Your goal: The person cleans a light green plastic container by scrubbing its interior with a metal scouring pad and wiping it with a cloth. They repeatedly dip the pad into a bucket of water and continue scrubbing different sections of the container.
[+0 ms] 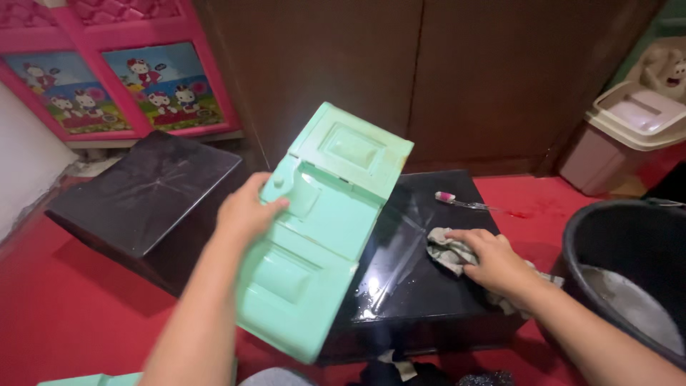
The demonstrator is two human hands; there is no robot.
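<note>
Cabinet (107,78) in pink plastic, with cartoon pictures on its drawer fronts, is seen at the far left against the wall. Below it a flat black panel (143,189) is laid tilted over the red floor (57,307). Next over, the left hand (246,214) is wrapped around the edge of a mint green plastic box (321,229), fingers curled onto its moulded face, and the box is held up at a slant so its lower end hangs over the near edge of a black box (421,300). The black box top looks wet and shiny, streaks and all. A toothbrush (457,202) with a pink head is left lying near its back edge, well apart from both hands. A grey rag (450,251) is pressed flat onto the wet top under the right hand (493,264), fingers spread over the cloth rather than clenched. Further right, a black bucket (593,236) with cloudy water in it is stood just beside the black box. A pale pink bin (629,129) with a cream lid is parked in the far right corner.
</note>
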